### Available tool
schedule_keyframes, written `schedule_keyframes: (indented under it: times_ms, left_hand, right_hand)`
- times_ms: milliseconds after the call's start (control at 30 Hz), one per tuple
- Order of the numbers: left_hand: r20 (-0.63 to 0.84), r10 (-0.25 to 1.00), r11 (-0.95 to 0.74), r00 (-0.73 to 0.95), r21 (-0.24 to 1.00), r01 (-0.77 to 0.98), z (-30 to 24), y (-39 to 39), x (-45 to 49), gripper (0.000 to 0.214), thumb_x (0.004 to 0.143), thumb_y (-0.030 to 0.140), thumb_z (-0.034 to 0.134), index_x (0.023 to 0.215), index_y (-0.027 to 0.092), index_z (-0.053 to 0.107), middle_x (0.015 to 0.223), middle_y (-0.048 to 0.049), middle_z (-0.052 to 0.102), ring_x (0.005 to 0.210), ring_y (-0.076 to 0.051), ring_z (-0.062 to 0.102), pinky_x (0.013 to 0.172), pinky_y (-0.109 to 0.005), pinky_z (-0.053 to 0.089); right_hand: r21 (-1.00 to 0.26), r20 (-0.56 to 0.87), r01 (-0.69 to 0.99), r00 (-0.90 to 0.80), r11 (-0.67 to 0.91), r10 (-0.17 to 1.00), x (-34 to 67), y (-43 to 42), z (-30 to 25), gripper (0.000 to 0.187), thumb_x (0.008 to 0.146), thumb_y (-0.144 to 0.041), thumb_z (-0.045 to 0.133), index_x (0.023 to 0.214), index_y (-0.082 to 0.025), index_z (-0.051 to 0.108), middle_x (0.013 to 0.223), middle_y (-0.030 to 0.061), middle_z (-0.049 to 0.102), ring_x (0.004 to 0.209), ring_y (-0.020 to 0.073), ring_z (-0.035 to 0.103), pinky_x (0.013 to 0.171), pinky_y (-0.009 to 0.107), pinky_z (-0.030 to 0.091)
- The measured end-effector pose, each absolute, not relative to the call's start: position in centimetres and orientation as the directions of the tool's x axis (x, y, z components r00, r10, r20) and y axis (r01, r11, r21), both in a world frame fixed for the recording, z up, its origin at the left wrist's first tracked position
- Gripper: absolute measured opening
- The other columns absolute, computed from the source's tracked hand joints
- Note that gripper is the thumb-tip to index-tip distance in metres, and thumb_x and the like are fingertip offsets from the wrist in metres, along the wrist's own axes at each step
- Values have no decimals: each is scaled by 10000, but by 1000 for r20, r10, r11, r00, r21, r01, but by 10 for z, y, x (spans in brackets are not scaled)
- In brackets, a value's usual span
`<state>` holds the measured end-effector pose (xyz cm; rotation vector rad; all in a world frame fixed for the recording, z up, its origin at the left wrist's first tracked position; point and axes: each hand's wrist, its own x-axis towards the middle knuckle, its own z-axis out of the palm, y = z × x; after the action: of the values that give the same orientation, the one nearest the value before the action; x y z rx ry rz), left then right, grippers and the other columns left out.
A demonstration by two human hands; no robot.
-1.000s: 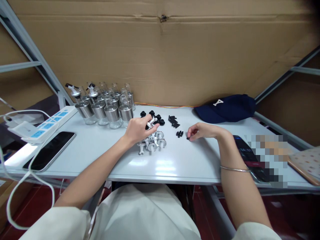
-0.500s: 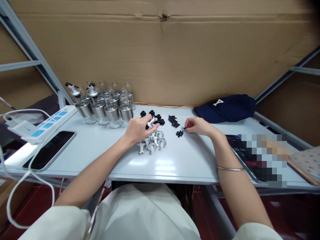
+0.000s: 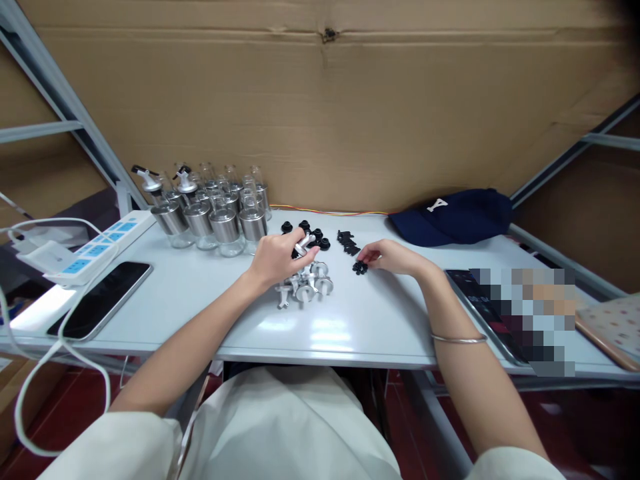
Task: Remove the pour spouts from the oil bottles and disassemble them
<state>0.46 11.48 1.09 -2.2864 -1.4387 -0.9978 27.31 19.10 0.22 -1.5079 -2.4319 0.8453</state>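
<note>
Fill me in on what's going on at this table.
A person's left hand holds a silver pourer top near more loose pourer tops. The right hand is at a cluster of small black pieces; whether it grips one is hard to see. Metal-sleeved glass bottles stand at the left, two with fitted pourers.

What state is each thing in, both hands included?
Left hand: closed on a silver spout
Right hand: fingertips at the small black parts; grip unclear
Two front bottles: standing, pourers fitted
Other bottles: standing, no pourers seen
Loose silver spouts: lying clustered
Black stoppers: grouped, partly hidden
Flat black pieces: heaped
Left phone: screen dark
Right phone: lit, partly pixelated
Power strip: white adapter at near end
Cap: lying, brim leftward
</note>
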Motion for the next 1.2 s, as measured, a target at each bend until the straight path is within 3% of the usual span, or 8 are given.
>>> schedule_keyframes:
  times_ms: [367,567,767,1000,1200]
  left_hand:
    - [660,705,-460,261,145,876,11,115,5,294,838,440,460,710,182,521,491,19,511,464,-122,493,492,-227,289]
    - [663,700,-469,265,147,871,10,114,4,306,841,450,451,710,182,520,490,18,508,463,-122,491,489,-227,290]
    - [669,691,-477,274,138,868,10,115,5,311,844,448,442,701,181,512,482,23,489,456,-121,484,487,-225,287]
    - [667,686,-490,290,129,862,9,115,5,312,847,450,450,696,184,510,484,26,487,452,-122,486,485,-229,269]
    - [593,722,-523,357,129,843,9,114,6,247,845,420,479,774,187,524,604,21,586,508,-116,527,512,-217,298]
  right_hand:
    - [-579,-165,756,-476,305,864,281,194,1,136,613,-163,559,726,-162,634,722,25,688,691,147,611,683,235,474]
    - [-515,-190,806,-440,292,878,282,192,4,212,713,-330,541,749,-160,662,638,19,660,586,130,567,579,233,436]
    - [-504,-181,821,-404,268,897,280,195,0,169,651,-250,606,779,-165,677,769,33,719,706,158,629,665,230,467]
    - [-433,-134,855,-374,285,918,280,191,8,223,707,-205,526,835,-158,703,669,22,687,603,137,596,615,229,460]
    - [-438,-97,849,-371,296,923,279,189,8,164,709,-241,529,714,-161,673,619,19,673,580,135,590,591,228,444]
